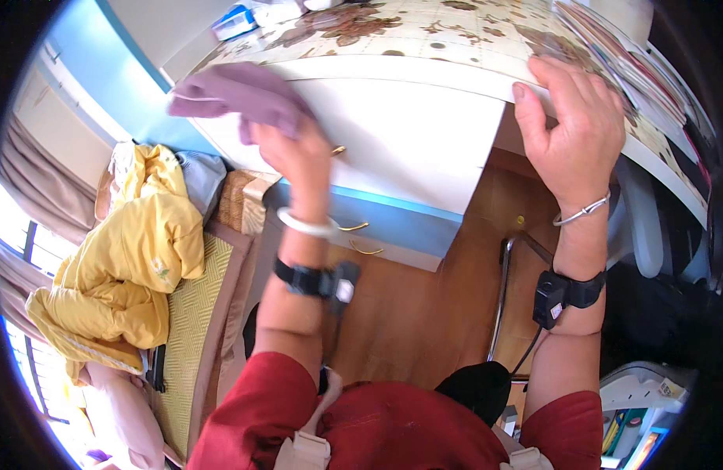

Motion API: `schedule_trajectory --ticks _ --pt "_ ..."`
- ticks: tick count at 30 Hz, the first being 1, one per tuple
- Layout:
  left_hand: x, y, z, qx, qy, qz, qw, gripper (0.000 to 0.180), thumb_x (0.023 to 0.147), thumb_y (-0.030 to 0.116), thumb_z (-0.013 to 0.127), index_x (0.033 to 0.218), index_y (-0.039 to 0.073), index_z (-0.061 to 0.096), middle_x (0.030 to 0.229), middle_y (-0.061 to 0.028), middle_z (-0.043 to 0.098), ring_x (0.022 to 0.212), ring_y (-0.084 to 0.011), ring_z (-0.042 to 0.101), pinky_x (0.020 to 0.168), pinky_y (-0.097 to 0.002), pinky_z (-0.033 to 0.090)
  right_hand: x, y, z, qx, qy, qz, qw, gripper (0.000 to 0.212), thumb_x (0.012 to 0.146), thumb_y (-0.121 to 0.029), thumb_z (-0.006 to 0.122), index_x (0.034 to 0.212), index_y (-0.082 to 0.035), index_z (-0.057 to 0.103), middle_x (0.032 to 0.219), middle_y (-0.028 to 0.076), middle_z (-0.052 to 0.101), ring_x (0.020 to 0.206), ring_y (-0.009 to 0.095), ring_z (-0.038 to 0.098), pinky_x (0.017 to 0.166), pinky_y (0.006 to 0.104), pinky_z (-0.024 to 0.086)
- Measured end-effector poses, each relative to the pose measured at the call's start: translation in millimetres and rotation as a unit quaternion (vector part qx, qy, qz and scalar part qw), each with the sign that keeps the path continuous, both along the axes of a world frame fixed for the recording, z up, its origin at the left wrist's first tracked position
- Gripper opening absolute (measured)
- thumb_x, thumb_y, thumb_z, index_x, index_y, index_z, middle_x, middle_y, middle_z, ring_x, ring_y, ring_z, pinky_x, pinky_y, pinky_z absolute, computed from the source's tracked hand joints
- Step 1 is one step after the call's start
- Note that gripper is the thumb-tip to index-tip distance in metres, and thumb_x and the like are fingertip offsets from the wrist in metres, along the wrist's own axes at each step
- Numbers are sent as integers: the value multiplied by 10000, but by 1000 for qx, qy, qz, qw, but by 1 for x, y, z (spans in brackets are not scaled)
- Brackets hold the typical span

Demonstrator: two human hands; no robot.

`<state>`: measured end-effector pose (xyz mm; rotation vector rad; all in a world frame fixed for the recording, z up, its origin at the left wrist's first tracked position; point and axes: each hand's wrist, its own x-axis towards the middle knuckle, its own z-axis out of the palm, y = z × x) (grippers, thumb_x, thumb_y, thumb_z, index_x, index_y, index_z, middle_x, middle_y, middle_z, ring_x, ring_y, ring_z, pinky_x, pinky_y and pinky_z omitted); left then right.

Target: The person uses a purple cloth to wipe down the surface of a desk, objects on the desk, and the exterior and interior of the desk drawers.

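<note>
My left hand [295, 157] grips a purple cloth [240, 98], which drapes over the upper left front of a white drawer cabinet [408, 137]. That hand is a little blurred, and the cloth hides part of its fingers. Just below it, a small gold handle [339, 150] shows on the drawer front. My right hand [577, 125] rests at the desk's front edge, fingers stretched and thumb apart, with nothing in it. Under its fingertips lies the flower-patterned desk cover [448, 31].
Stacked papers and books [636, 66] stand at the right of the desk. A blue and white packet [234, 23] lies at the back left. Yellow bedding [134, 251] heaps on a bed at left. A metal-framed chair [502, 290] stands below the desk, beside a grey cart [643, 384].
</note>
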<state>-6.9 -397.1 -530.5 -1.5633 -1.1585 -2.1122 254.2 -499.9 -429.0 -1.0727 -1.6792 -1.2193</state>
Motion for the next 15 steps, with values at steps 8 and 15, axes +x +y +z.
schedule_trajectory --ticks 8,15 --pt "101 -51 -18 -82 473 -104 871 566 737 362 575 1208 63 484 1240 -141 465 1193 -324 375 973 -531 244 15 4 -16 2 -4 -15 1000 185 700 -263 666 823 -129 632 793 16 632 730 226 568 643 346 414" --pt "95 -45 -127 -44 512 -129 848 487 816 311 498 1240 75 453 1311 -108 418 1241 -259 358 1035 -500 178 0 9 -14 29 9 11 999 190 646 -121 635 799 -14 606 793 133 632 716 300 576 655 362 424"
